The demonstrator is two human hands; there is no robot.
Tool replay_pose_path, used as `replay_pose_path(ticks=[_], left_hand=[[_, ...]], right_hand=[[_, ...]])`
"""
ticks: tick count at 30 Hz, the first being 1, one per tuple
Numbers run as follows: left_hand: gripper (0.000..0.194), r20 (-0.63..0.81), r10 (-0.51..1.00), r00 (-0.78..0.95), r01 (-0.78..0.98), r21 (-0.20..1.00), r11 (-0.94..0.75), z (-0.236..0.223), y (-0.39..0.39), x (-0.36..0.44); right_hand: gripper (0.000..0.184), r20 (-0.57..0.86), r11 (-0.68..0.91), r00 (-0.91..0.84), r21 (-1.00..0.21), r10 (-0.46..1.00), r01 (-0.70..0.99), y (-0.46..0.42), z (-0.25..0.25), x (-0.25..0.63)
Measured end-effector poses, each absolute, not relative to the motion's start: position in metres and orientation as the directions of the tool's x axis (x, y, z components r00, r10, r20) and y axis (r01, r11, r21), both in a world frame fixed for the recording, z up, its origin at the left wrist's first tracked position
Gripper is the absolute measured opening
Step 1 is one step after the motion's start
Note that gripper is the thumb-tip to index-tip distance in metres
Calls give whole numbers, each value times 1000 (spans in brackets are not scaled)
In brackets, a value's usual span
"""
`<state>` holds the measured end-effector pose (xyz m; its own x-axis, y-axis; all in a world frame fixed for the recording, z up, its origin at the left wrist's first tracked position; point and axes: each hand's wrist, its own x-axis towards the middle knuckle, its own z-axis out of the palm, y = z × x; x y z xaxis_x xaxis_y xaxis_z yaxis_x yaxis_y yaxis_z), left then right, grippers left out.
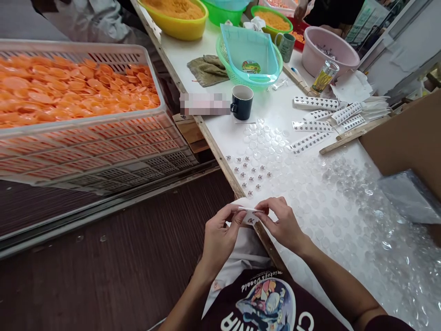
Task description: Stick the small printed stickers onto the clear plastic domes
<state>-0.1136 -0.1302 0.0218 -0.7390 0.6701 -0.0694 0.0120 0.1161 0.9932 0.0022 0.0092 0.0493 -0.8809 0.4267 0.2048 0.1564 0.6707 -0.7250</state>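
Between my hands, at the table's near edge, is a small white sticker sheet (251, 219) with dark printed figures, bent over along its top. My left hand (222, 232) pinches its left side between thumb and fingers. On the other side, my right hand (280, 225) grips it the same way. Just beyond them on the white table lie several clear round discs bearing printed stickers (253, 170). Many plain clear discs (267, 138) spread around and to the right of these.
Sticker strips (312, 126) lie by a wooden strip (354, 133). A dark mug (242, 102), a green basket (251, 59) and a pink basin (329, 50) stand farther back. At left is a crate (93, 120) of orange discs. A cardboard box (406, 138) borders the right. Another person's hand (301, 9) shows at the back.
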Motion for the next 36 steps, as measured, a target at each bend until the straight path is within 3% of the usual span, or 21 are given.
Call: replay_pose_path(ticks=[7, 16, 19, 22, 27, 31, 34, 36], left_hand=[[21, -42, 694, -719, 55, 992, 117, 26, -135, -114], [31, -26, 616, -787, 73, 988, 134, 30, -138, -107], [34, -46, 612, -789, 46, 990, 133, 29, -139, -105], [35, -49, 619, -784, 37, 991, 125, 30, -138, -102], [38, -6, 649, -761, 84, 991, 107, 31, -136, -99], [36, 39, 702, -711, 141, 986, 88, 33, -137, -100], [29, 62, 751, -658, 176, 982, 74, 33, -141, -102], [26, 56, 767, -639, 181, 980, 79, 31, -144, -104]], right_hand=[[15, 177, 696, -900, -697, 399, 171, 3, 50, 3], [15, 322, 760, -859, -641, 398, 111, -12, 57, 8], [12, 364, 696, -784, -708, 502, 117, -11, 64, 10], [10, 316, 570, -717, -810, 622, 137, -7, 71, 7], [43, 148, 444, -832, -887, 535, 127, -7, 72, -5], [35, 191, 453, -833, -888, 519, 79, -14, 69, -8], [26, 244, 473, -759, -876, 604, 94, -9, 70, -5], [30, 260, 446, -684, -888, 682, 108, 3, 70, -2]])
